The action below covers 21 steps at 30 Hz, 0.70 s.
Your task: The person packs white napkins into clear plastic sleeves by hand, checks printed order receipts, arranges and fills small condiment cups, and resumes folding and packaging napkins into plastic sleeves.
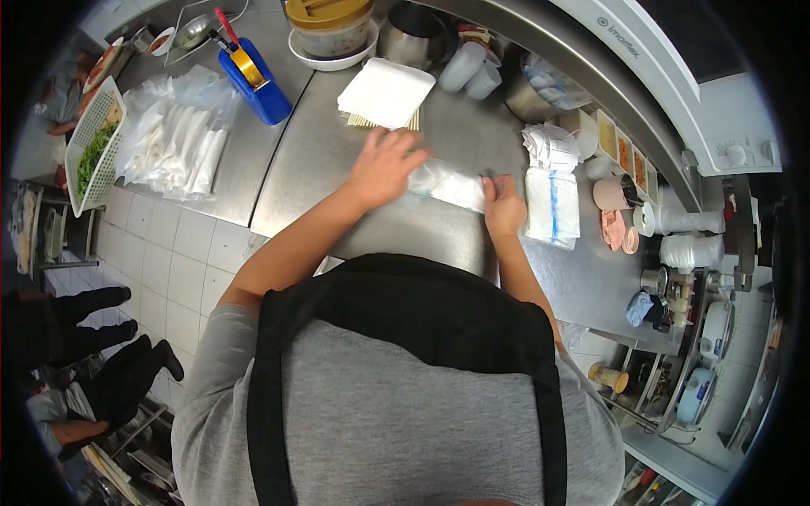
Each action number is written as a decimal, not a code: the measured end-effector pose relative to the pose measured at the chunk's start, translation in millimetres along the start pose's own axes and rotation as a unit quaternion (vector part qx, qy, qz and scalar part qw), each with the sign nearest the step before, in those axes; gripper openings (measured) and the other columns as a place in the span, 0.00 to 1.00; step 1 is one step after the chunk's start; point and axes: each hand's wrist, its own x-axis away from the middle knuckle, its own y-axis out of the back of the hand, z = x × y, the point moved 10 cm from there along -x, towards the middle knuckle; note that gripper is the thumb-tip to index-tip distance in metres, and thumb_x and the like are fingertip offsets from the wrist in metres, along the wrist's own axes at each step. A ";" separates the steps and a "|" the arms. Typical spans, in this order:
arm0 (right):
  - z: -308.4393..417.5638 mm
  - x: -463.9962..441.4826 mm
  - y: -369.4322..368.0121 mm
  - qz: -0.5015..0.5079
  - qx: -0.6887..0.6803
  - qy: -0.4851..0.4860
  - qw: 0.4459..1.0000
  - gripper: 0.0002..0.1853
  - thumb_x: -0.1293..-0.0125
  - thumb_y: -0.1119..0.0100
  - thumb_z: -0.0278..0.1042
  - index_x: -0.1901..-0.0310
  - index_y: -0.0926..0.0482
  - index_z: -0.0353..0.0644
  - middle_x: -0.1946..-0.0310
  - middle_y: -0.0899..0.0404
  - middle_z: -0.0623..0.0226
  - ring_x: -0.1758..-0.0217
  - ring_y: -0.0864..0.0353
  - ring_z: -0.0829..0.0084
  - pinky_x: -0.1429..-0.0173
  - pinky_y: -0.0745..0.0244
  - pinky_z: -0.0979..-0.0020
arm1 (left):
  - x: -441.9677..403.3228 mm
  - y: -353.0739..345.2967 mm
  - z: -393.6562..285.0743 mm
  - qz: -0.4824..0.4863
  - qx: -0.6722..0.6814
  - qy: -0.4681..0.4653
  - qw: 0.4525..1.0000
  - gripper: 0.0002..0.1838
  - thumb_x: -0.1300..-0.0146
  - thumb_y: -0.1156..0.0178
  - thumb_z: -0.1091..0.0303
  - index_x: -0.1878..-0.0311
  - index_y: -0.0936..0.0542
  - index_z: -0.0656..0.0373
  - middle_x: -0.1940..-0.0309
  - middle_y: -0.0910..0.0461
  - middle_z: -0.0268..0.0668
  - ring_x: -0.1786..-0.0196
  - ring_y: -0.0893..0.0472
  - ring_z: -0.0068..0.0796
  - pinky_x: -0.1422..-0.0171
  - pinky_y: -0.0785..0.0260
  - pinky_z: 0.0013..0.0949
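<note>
A narrow clear plastic bag with something white inside (451, 185) lies across the steel counter in front of me. My right hand (504, 207) pinches its right end between thumb and fingers. My left hand (384, 169) is at the bag's left end, fingers apart and slightly blurred; whether it touches the plastic I cannot tell. Just beyond my left hand sits a stack of white napkins (388, 88), with a row of thin pale sticks (361, 121) showing beneath. Right of my right hand lies a pile of flat white plastic bags with a blue stripe (553, 207).
On the left are a blue tape dispenser (253, 84), a plastic bag of white rolled packets (181, 143) and a white basket of greens (94, 160). Plastic cups (472, 72) and a metal pot (413, 38) stand behind. Food containers (624, 143) line the right. Other people (110, 379) stand at left.
</note>
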 end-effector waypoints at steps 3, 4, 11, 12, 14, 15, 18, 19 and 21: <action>-0.9 -3.4 0.9 -0.001 -0.004 0.003 1.000 0.15 0.39 0.41 0.51 0.65 0.26 0.49 0.76 0.19 0.61 0.74 0.20 0.51 0.70 0.28 0.53 | -20.6 21.3 1.7 -0.046 0.068 0.001 0.997 0.21 0.56 0.47 0.80 0.56 0.23 0.52 0.48 0.28 0.38 0.41 0.30 0.41 0.38 0.41 0.46; -2.2 -3.3 0.2 0.001 -0.006 0.002 1.000 0.15 0.39 0.41 0.52 0.65 0.26 0.49 0.76 0.19 0.60 0.74 0.20 0.51 0.71 0.28 0.53 | -26.1 30.4 9.0 -0.068 0.093 0.028 0.993 0.21 0.57 0.48 0.81 0.57 0.23 0.52 0.48 0.27 0.37 0.40 0.30 0.42 0.38 0.40 0.45; 1.2 0.0 1.4 -0.017 -0.012 0.012 1.000 0.17 0.39 0.41 0.55 0.64 0.26 0.50 0.80 0.20 0.58 0.75 0.20 0.49 0.71 0.28 0.51 | -6.9 -6.4 -31.0 0.123 0.145 -0.136 0.972 0.12 0.49 0.45 0.76 0.61 0.20 0.54 0.52 0.24 0.36 0.47 0.26 0.39 0.44 0.32 0.42; -2.5 -1.2 -1.8 0.012 -0.010 -0.015 1.000 0.17 0.40 0.41 0.54 0.62 0.25 0.49 0.77 0.20 0.57 0.72 0.20 0.50 0.69 0.28 0.52 | 9.0 -35.1 -20.4 0.161 0.145 -0.123 0.968 0.11 0.49 0.44 0.74 0.61 0.20 0.54 0.52 0.24 0.35 0.48 0.25 0.38 0.45 0.31 0.41; -5.6 -1.8 -1.5 0.069 -0.006 -0.072 0.995 0.17 0.40 0.40 0.52 0.58 0.24 0.48 0.72 0.19 0.54 0.68 0.19 0.51 0.64 0.27 0.54 | 20.9 -55.8 -8.5 0.189 0.153 -0.090 0.966 0.11 0.47 0.43 0.73 0.60 0.19 0.55 0.53 0.23 0.35 0.50 0.25 0.37 0.48 0.29 0.38; 13.4 -3.4 24.0 -0.017 0.004 0.001 1.000 0.18 0.41 0.38 0.49 0.56 0.24 0.47 0.68 0.20 0.53 0.64 0.20 0.52 0.61 0.27 0.56 | 25.7 -56.0 -6.9 0.180 0.162 -0.069 0.968 0.11 0.47 0.43 0.73 0.60 0.19 0.55 0.54 0.23 0.36 0.50 0.25 0.37 0.49 0.28 0.37; 62.8 13.4 79.1 -0.163 -0.012 0.161 0.973 0.20 0.43 0.37 0.40 0.50 0.24 0.43 0.59 0.23 0.51 0.55 0.24 0.53 0.53 0.28 0.61 | 38.3 -59.0 -10.5 0.170 0.179 0.030 0.969 0.11 0.45 0.44 0.73 0.58 0.19 0.55 0.56 0.23 0.37 0.51 0.24 0.38 0.50 0.28 0.37; 69.8 17.8 82.6 -0.140 -0.048 0.173 0.974 0.20 0.43 0.37 0.36 0.49 0.24 0.42 0.56 0.25 0.52 0.53 0.26 0.54 0.51 0.29 0.61 | 41.6 -61.9 -13.3 0.170 0.181 0.068 0.966 0.12 0.44 0.45 0.74 0.57 0.18 0.55 0.57 0.22 0.38 0.51 0.24 0.39 0.50 0.28 0.38; 78.6 25.5 73.2 -0.080 -0.108 0.189 0.973 0.18 0.44 0.38 0.29 0.49 0.24 0.41 0.54 0.25 0.53 0.51 0.27 0.54 0.48 0.30 0.62 | 48.4 -79.6 -33.4 0.209 0.238 0.086 0.945 0.13 0.44 0.46 0.75 0.56 0.18 0.55 0.57 0.23 0.39 0.50 0.25 0.40 0.49 0.28 0.39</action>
